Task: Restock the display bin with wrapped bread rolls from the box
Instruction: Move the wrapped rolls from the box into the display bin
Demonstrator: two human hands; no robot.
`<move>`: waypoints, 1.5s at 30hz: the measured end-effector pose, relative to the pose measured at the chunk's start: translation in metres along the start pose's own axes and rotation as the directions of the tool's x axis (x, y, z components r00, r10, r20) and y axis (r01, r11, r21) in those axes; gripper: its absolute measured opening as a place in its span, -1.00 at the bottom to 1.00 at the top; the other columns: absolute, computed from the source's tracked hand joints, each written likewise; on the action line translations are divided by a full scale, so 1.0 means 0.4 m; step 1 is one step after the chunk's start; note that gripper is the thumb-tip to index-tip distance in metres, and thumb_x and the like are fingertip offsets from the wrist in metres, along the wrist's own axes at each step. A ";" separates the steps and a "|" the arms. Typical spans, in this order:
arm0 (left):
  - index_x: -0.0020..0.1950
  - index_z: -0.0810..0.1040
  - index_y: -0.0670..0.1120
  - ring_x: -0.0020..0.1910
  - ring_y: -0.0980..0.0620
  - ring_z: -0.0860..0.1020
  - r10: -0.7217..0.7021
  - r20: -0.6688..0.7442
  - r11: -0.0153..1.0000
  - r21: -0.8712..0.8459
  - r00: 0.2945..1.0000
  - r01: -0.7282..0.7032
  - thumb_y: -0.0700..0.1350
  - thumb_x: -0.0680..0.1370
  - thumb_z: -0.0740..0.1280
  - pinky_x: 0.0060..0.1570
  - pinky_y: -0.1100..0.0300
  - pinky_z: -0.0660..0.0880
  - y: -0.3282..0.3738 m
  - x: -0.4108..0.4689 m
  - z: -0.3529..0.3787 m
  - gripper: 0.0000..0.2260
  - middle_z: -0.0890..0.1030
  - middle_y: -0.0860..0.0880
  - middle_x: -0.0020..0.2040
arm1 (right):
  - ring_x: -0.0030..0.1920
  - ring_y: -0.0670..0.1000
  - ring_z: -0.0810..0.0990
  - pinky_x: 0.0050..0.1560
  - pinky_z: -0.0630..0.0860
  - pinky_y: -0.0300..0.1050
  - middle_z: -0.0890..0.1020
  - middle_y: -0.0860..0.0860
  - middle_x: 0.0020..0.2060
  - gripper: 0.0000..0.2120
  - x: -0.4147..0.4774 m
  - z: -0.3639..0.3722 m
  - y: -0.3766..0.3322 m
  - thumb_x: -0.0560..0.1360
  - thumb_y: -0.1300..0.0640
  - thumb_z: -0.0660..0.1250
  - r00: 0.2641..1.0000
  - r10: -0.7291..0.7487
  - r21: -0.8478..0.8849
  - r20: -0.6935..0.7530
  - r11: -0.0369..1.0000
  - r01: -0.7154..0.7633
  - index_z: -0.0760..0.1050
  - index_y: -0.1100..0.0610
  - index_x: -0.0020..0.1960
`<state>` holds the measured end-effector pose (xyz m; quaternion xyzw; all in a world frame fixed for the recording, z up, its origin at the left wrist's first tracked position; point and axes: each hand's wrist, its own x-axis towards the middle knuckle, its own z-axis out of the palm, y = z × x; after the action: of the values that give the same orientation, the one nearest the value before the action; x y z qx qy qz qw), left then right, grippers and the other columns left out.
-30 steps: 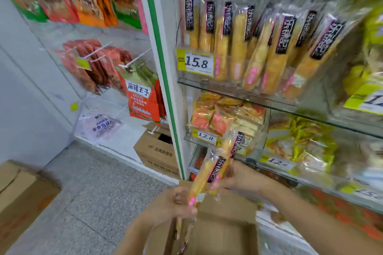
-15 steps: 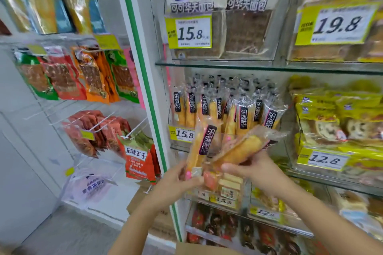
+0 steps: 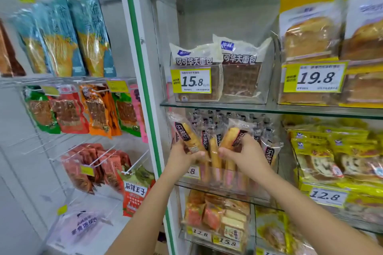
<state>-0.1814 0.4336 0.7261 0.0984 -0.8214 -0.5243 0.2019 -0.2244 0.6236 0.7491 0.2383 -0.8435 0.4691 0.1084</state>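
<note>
Clear plastic wraps a long golden bread roll with a black label (image 3: 187, 133). The left hand (image 3: 182, 156) grips it near its lower end with curled fingers, and its top leans left. The right hand (image 3: 245, 154) clasps a second wrapped roll (image 3: 232, 137), whose top leans right. Both rolls are held at the front of the transparent display bin (image 3: 219, 174), against the upright rolls (image 3: 214, 151) packed inside. A glass shelf (image 3: 228, 106) above the bin carries brown waffle bread packs (image 3: 240, 76).
</note>
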 end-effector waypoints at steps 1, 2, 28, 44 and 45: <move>0.07 0.51 -0.17 -0.01 0.02 0.61 0.006 0.008 0.999 0.033 1.000 -0.006 -0.16 0.38 0.51 -0.03 0.24 0.48 0.008 0.007 0.012 -0.67 0.64 -0.02 -0.04 | -0.15 -0.13 0.56 -0.22 0.43 -0.28 0.57 -0.13 -0.22 -0.82 0.006 -0.001 0.009 0.37 -0.03 0.49 1.000 0.001 -0.057 -0.016 0.998 -0.002 0.50 -0.03 -0.18; 0.08 0.50 -0.14 0.01 0.02 0.59 0.014 0.019 0.999 0.045 1.000 -0.014 -0.13 0.37 0.52 0.00 0.20 0.47 0.016 0.014 0.024 -0.65 0.63 -0.01 -0.02 | -0.14 -0.09 0.55 -0.23 0.41 -0.27 0.56 -0.12 -0.20 -0.80 0.010 -0.004 0.015 0.36 -0.05 0.49 1.000 0.009 -0.101 -0.028 0.995 -0.012 0.50 -0.01 -0.14; -0.12 0.48 -0.13 -0.26 0.02 0.47 -0.229 0.140 0.819 0.562 0.963 0.113 -0.07 0.43 0.46 -0.34 0.21 0.39 0.069 0.113 0.115 -0.79 0.51 -0.03 -0.23 | -0.23 0.03 0.62 -0.23 0.56 -0.16 0.59 0.04 -0.26 -0.67 0.129 0.052 0.012 0.37 0.00 0.50 0.831 0.499 -0.454 0.247 0.817 -0.355 0.42 0.19 -0.23; 0.31 0.41 -0.20 0.07 -0.06 0.50 -0.344 0.257 0.731 0.677 0.903 0.086 -0.10 0.39 0.51 -0.01 0.14 0.46 0.087 0.111 0.130 -0.45 0.52 -0.12 0.20 | -0.21 0.00 0.52 -0.36 0.44 -0.24 0.47 0.00 -0.30 -0.76 0.088 0.061 0.076 0.43 0.19 0.45 0.846 0.469 -0.353 0.254 0.859 -0.371 0.38 0.21 -0.08; 0.32 0.39 -0.21 0.10 -0.08 0.50 -0.318 0.250 0.751 0.655 0.915 0.083 -0.08 0.38 0.51 0.04 0.12 0.46 0.101 0.116 0.127 -0.42 0.50 -0.13 0.22 | -0.20 0.01 0.53 -0.32 0.46 -0.22 0.48 0.01 -0.31 -0.77 0.090 0.061 0.071 0.41 0.19 0.45 0.839 0.479 -0.358 0.258 0.854 -0.377 0.40 0.20 -0.12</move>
<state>-0.2432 0.4756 0.7542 0.1556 -0.9555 -0.2457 -0.0488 -0.2686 0.6051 0.7297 0.0996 -0.9410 0.3032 -0.1126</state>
